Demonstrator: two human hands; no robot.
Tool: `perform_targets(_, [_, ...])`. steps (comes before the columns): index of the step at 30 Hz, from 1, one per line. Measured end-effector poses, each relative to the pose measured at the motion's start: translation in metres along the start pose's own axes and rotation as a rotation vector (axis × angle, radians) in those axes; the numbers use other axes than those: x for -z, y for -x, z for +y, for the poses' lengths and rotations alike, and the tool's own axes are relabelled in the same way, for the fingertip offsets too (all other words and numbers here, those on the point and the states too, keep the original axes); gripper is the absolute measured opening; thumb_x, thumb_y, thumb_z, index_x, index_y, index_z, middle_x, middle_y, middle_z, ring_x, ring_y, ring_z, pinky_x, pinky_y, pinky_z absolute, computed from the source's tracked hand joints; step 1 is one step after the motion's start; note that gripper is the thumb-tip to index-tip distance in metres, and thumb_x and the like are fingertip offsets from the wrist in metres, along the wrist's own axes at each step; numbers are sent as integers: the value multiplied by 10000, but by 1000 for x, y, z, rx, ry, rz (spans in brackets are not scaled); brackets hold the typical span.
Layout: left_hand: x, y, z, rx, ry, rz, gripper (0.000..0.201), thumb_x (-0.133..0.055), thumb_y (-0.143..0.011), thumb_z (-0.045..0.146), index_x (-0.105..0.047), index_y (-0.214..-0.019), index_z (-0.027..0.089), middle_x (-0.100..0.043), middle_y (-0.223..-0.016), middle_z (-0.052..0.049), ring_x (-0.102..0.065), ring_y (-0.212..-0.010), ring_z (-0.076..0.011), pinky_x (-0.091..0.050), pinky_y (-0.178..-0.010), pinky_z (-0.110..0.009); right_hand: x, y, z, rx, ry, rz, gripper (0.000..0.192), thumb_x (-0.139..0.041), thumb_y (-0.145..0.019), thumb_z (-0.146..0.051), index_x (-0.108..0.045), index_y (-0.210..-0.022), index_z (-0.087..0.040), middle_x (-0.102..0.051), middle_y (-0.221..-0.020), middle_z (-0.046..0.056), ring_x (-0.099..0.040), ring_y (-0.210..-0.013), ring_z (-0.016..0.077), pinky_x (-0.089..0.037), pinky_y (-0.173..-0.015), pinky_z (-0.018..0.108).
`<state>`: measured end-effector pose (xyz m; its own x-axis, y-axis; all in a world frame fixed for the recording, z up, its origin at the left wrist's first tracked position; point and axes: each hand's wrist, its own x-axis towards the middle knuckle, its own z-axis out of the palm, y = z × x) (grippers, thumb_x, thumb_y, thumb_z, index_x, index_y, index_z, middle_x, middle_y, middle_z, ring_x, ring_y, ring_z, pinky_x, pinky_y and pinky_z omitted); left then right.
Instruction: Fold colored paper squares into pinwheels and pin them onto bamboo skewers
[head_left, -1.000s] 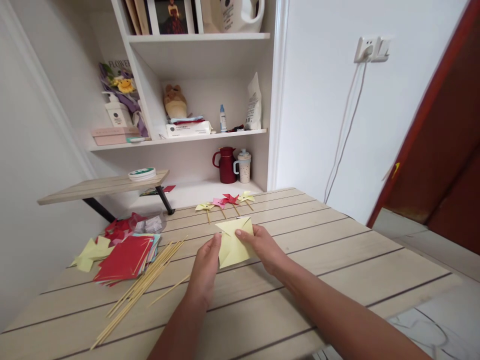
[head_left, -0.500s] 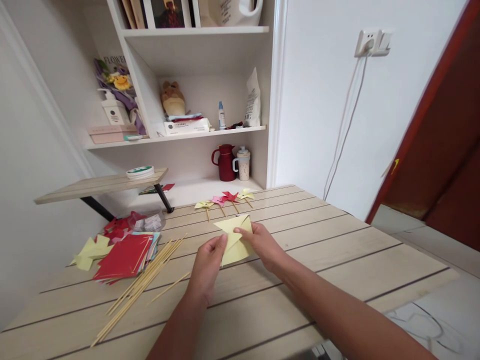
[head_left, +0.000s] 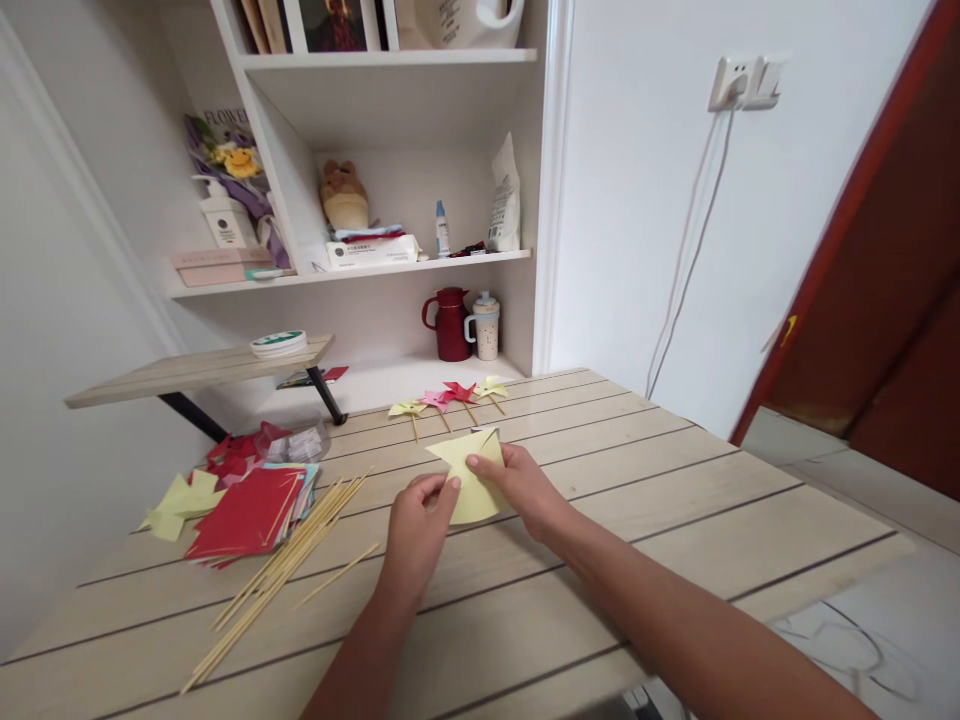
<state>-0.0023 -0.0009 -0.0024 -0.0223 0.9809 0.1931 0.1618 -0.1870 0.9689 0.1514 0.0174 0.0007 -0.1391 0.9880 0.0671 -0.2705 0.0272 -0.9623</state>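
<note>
A pale yellow paper sheet with cut slits is held just over the table in front of me. My right hand pinches its right side, the thumb pressing on the paper's face. At the left edge, my left hand has thumb and fingers closed on the paper. A dark slit or fold shows at the sheet's top right corner. Beyond it lie several finished paper pinwheels on sticks, among them a red pinwheel and a yellow pinwheel.
Left of my hands lie a bundle of thin wooden sticks, one loose stick and a stack of coloured paper. Behind these are folded yellow paper and a clear container. A raised wooden stand is farther left.
My left hand has shifted slightly right along the paper. The triangular flap seen under the left thumb has changed shape, and the sheet's lower edge now looks curved. My right hand stays nearly still.
</note>
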Motion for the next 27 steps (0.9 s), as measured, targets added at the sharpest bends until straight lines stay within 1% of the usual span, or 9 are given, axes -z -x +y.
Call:
perform_targets(2, [0,0,-1,15,-2,-16,303,-709,-748,446,-773,-811,156,-739,-861,-80,-641,-815,-243,-468,-753,-312,0,0,0,0,2,0,453,-814,-647,-524,-711,-838,-126,-736,-719,70,-647,-624,195,-489,-618,314])
perform_targets(4, [1,0,-2,10,3,-26,309,-712,-742,463,-762,-779,160,-723,-794,-62,-625,-780,-236,-456,-721,-302,0,0,0,0,2,4,446,-813,-650,-521,-707,-832,-128,-737,-719,70,-648,-622,194,-491,-614,311])
perform_targets(8, [1,-1,-3,0,-17,-30,308,-707,-742,466,-746,-748,160,-700,-738,-46,-608,-744,-226,-446,-697,-298,0,0,-1,-11,7,7,436,-811,-655,-516,-705,-824,-129,-737,-712,72,-647,-618,192,-493,-607,306])
perform_targets(13, [0,-2,-4,40,13,-24,311,-713,-726,470,-735,-716,160,-661,-652,-30,-607,-700,-227,-447,-669,-301,0,0,1,-16,2,-10,444,-815,-641,-533,-710,-817,-138,-738,-723,66,-647,-629,198,-487,-621,314])
perform_targets(17, [1,0,-5,72,76,3,340,-733,-702,499,-733,-717,159,-674,-671,-32,-613,-709,-229,-455,-664,-296,0,2,-1,-32,12,-30,475,-802,-656,-567,-721,-834,-134,-739,-742,66,-640,-644,193,-466,-631,305])
perform_targets(20, [3,-1,-7,73,95,35,346,-727,-713,499,-733,-734,153,-700,-724,-47,-620,-735,-230,-458,-669,-294,0,4,-4,-17,27,-92,470,-807,-660,-558,-734,-840,-129,-745,-770,71,-639,-676,189,-457,-656,299])
perform_targets(22, [3,-2,-8,67,97,49,346,-721,-718,498,-729,-726,152,-697,-718,-48,-618,-727,-227,-455,-665,-293,0,4,-4,-5,39,-116,458,-827,-645,-528,-743,-864,-135,-753,-799,70,-648,-712,197,-462,-689,307])
perform_targets(27, [3,-1,-7,50,77,62,359,-714,-708,516,-725,-701,157,-674,-677,-30,-580,-666,-206,-419,-620,-279,1,3,-4,-2,69,-79,425,-822,-646,-516,-752,-831,-140,-753,-774,67,-646,-699,204,-458,-694,322])
